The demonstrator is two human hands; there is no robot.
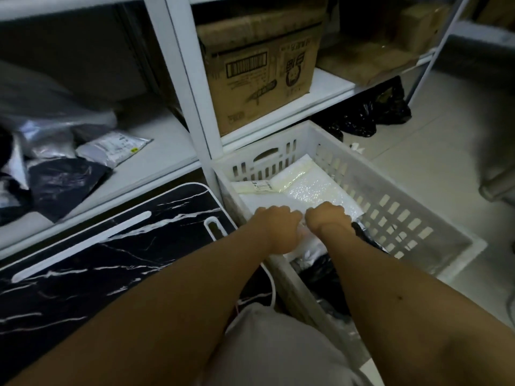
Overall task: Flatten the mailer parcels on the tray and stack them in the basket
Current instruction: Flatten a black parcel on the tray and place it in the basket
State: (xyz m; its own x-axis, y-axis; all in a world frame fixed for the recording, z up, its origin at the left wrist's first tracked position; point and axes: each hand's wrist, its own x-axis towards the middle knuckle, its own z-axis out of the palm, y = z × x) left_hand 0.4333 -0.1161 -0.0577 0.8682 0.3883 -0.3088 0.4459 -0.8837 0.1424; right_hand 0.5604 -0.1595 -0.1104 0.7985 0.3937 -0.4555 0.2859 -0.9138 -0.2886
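Observation:
A white slotted plastic basket [395, 218] stands on the floor to the right of the shelf post. Inside it lie white bubble mailers [315, 188], one with a label, and a black mailer [323, 271] nearer me. My left hand [278, 227] and my right hand [328, 218] are side by side inside the basket, fingers curled down onto a white mailer [303, 246] lying on the stack. The black marble-patterned tray [83, 260] lies at the left with nothing on it. Several grey, white and black mailer parcels [64, 162] sit on the shelf at the left.
A white shelf post [192, 93] rises between tray and basket. A cardboard box [259, 73] sits on the shelf behind the basket, with more boxes to the right. Black plastic bags [370, 112] lie under that shelf. Pale tiled floor [446, 140] extends to the right.

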